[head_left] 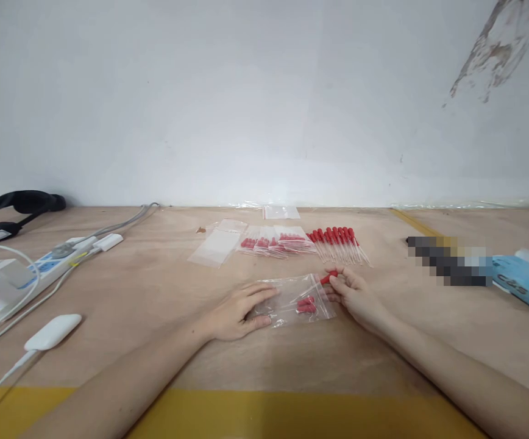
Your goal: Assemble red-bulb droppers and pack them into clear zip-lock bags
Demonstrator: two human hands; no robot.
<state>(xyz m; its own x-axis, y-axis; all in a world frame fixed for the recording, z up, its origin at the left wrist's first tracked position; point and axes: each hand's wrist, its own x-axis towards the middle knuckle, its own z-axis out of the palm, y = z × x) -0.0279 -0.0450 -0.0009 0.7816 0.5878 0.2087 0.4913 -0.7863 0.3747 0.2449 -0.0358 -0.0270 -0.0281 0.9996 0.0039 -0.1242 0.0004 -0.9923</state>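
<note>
A clear zip bag [287,296] lies in front of me with a few red-bulbed droppers [306,305] inside, their thin stems pointing left. My left hand [241,308] holds the bag's left end, with thumb and fingers apart along its edge. At the bag's right, open end, my right hand [349,292] pinches another red-bulbed dropper [328,277] by its bulb. The stem of that dropper reaches left into the bag, and the lower fingers touch the bag's edge. Behind the bag lies a row of loose red-bulbed droppers [337,241].
Filled bags [276,241] overlap beside the loose droppers, with flat bags [219,242] to their left and another flat bag [281,212] by the wall. A power strip [47,268], cables and a white adapter [53,331] lie left. A blue packet [527,283] is right.
</note>
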